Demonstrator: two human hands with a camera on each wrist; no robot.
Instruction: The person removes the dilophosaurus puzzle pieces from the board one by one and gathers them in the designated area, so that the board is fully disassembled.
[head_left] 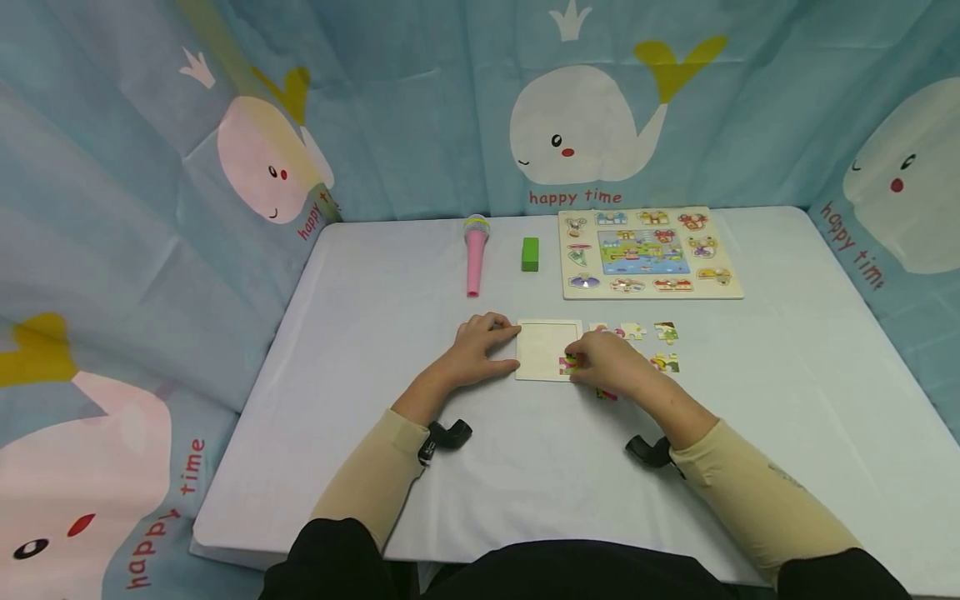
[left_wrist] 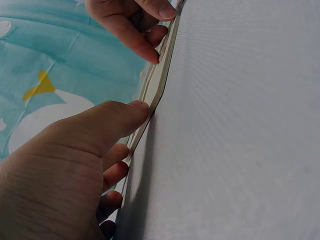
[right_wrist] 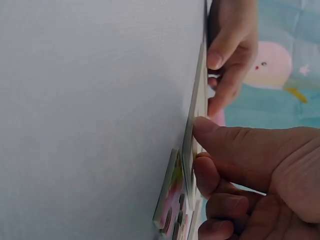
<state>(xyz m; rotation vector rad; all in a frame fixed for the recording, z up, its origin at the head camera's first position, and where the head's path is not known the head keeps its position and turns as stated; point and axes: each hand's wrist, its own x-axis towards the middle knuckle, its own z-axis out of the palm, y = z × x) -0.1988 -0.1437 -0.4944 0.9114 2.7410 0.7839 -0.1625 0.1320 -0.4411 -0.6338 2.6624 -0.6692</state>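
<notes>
A pale square puzzle tray (head_left: 538, 346) lies flat on the table. My left hand (head_left: 476, 350) holds its left edge, thumb near the lower corner and index finger higher up. In the left wrist view that thumb rests on the tray's rim (left_wrist: 159, 82). At the lower right corner of the tray, my right hand (head_left: 609, 360) pinches a pink and green jigsaw piece (head_left: 565, 365), partly hidden by the fingers. Several loose jigsaw pieces (head_left: 665, 332) lie right of the tray; some are covered by the right hand. One loose piece (right_wrist: 169, 192) shows beside the tray in the right wrist view.
Behind the tray lie a pink toy microphone (head_left: 475, 258), a green block (head_left: 530, 254) and a larger wooden picture puzzle board (head_left: 652, 290). A white cloth covers the table (head_left: 360, 333). A blue whale-print curtain (head_left: 420, 108) hangs around its back and sides.
</notes>
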